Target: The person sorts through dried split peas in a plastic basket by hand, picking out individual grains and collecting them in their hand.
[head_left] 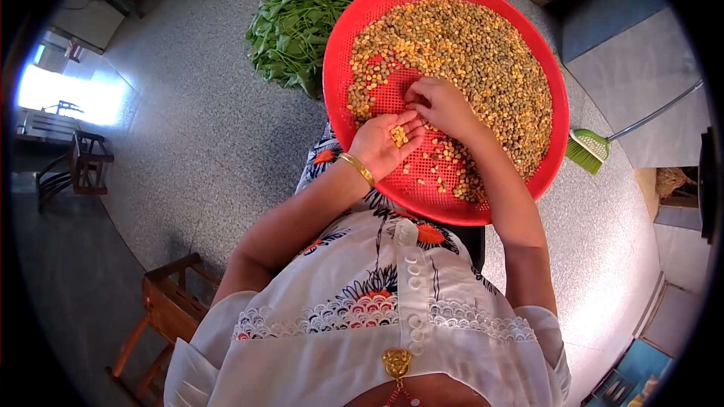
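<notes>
A round red perforated plastic tray (559, 117) rests at my lap, spread with small dried grains (483, 53), mostly brown-green with yellow ones among them. Over its near left part, my left hand (383, 147) lies palm up and slightly cupped, cradling a few yellow kernels (399, 136). A gold bangle (357, 169) circles that wrist. My right hand (441, 108) is just beyond the left fingertips, its fingers curled together low over a bare patch of the mesh. Whatever those fingers pinch, if anything, is hidden.
A heap of leafy greens (298, 34) lies on the speckled floor (219, 105) left of the tray. To the right is a green-and-white broom (590, 149). A wooden chair (177, 298) stands at lower left, with another dark chair (83, 166) farther off.
</notes>
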Motion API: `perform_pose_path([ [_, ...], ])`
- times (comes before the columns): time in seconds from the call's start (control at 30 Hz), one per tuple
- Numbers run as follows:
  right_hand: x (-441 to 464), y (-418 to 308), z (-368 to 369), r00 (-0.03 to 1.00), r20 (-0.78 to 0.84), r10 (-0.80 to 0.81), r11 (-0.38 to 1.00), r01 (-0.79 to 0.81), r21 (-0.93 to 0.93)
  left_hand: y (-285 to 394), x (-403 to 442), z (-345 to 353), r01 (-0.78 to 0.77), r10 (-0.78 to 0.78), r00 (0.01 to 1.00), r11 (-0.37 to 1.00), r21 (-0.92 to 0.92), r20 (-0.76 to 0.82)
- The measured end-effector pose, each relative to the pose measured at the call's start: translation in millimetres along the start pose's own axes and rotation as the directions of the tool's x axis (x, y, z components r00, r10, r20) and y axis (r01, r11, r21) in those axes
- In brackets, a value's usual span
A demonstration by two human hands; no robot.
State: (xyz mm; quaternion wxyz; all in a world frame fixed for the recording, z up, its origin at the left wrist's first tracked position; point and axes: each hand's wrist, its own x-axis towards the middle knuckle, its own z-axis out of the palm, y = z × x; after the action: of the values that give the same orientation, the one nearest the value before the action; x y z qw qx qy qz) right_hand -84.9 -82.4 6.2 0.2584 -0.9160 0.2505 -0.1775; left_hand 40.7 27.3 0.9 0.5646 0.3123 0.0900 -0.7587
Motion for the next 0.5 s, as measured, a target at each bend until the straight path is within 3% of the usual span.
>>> perform_pose_path([
  [0.03, 0.2, 2.4, 3.4, 1.0, 0.001, 0.0, 1.0, 0.0, 0.001, 0.0, 0.2, -0.5, 0.0, 0.0, 1.0, 1.0, 0.0, -0.001],
  [0.1, 1.5, 5.0, 7.8, 0.992, 0.002, -0.123, 0.976, 0.121, -0.183, -0.1, 0.6, -1.8, -0.01, 0.01, 1.0, 1.0, 0.005, 0.025],
  [0.23, 2.8, 2.6, 9.8, 0.979, -0.065, -0.191, 0.948, 0.167, -0.27, 0.0, -0.1, -0.3, -0.009, 0.009, 1.0, 1.0, 0.017, 0.001],
  [0.3, 3.2, 3.6, 1.6, 1.0, 0.0, -0.023, 0.991, 0.023, -0.132, 0.5, 1.3, -1.1, -0.004, 0.004, 1.0, 1.0, 0.015, 0.011],
  [0.33, 2.6, 3.7, -5.3, 1.0, 0.0, -0.024, 0.991, 0.024, -0.133, 0.7, 1.6, -1.2, -0.005, 0.005, 1.0, 1.0, 0.014, 0.013],
  [0.4, 0.6, 2.3, -22.3, 0.954, -0.018, 0.299, 0.942, -0.292, 0.166, 0.3, 1.2, -2.3, 0.003, -0.003, 1.0, 1.0, 0.007, 0.022],
  [0.43, 0.2, 2.4, -28.3, 0.954, -0.018, 0.3, 0.942, -0.293, 0.165, 0.8, 0.6, -2.4, 0.004, -0.004, 1.0, 1.0, 0.006, 0.024],
  [0.5, 0.0, 1.0, -39.5, 0.955, -0.005, 0.296, 0.868, -0.267, 0.419, 1.8, -1.0, -2.0, 0.012, -0.013, 0.999, 0.999, 0.033, 0.03],
])
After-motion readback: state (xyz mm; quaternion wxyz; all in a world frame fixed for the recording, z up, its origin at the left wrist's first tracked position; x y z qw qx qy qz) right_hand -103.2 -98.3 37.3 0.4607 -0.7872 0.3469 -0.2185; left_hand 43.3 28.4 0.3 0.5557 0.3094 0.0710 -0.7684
